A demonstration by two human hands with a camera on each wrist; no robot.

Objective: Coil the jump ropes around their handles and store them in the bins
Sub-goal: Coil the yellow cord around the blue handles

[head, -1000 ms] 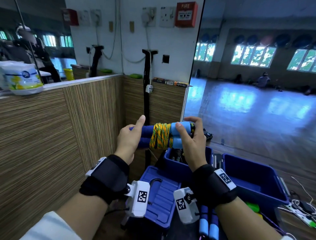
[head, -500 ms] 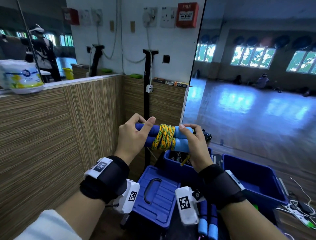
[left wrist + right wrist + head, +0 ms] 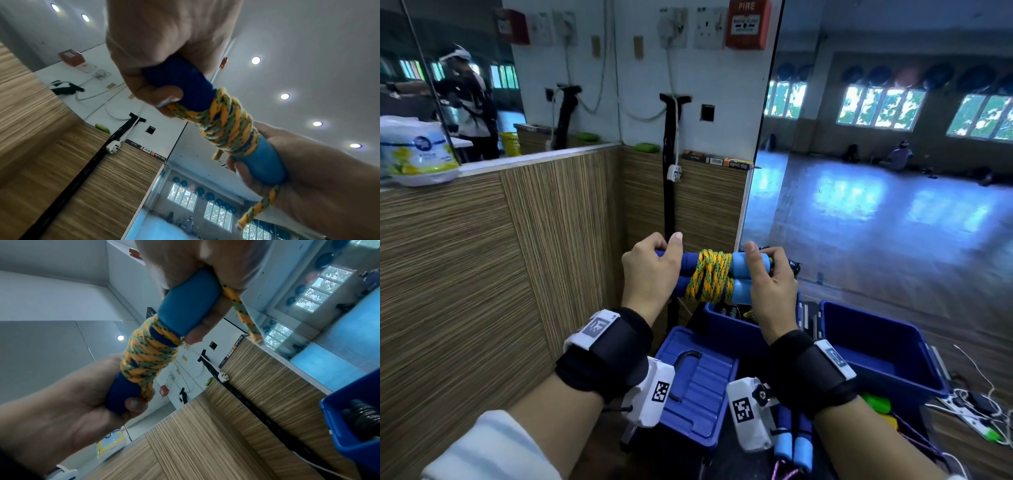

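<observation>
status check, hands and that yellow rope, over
Left hand grips dark blue handle end, right hand grips light blue end. Yellow-green rope coiled round both handles, short tail loose by right hand. Held above bins, nothing blocking.

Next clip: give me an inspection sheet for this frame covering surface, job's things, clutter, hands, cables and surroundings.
Surface: dark floor, mostly covered.
Job's things: yellow-green braided jump rope coiled round paired blue foam handles; open blue plastic bin; second blue bin below the hands; blue bin lid.
Clutter: another blue-handled rope; white tissue pack.
Hands: left hand grips dark ends; right hand grips light ends.
Cables: white wires.
Surroundings: wood-grain panelling, mirrors, red fire alarm.
</observation>
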